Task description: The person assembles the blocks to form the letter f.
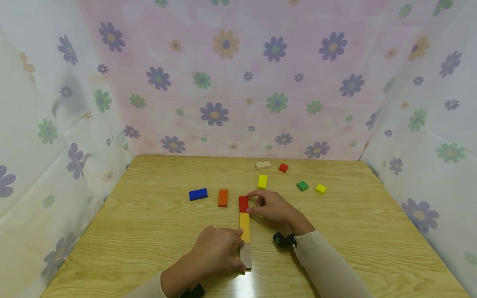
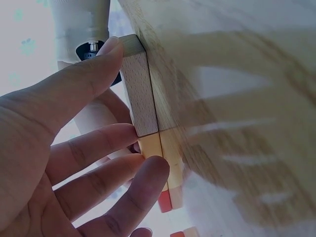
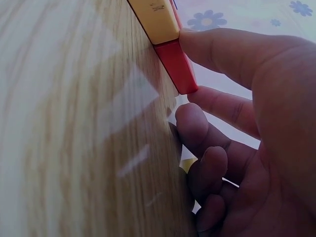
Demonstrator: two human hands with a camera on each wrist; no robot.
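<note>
Left centre: blue block (image 1: 198,194), orange block (image 1: 222,198) on desk (image 1: 149,231). Lower centre: left hand (image 1: 218,250), fingers spread, at wood block (image 1: 245,255) and amber block (image 1: 244,223), end to end with red block (image 1: 243,204). Right: right hand (image 1: 273,205), thumb and forefinger touching red block; whether pinching, cannot tell. Uneven sideways push could skew alignment; hard endwise squeeze could buckle joins.

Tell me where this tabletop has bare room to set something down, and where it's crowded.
Free: the table between the blue block and its left edge, and right of the small yellow block to its right edge. Crowded: the middle, where left hand and right hand touch the block row.
</note>
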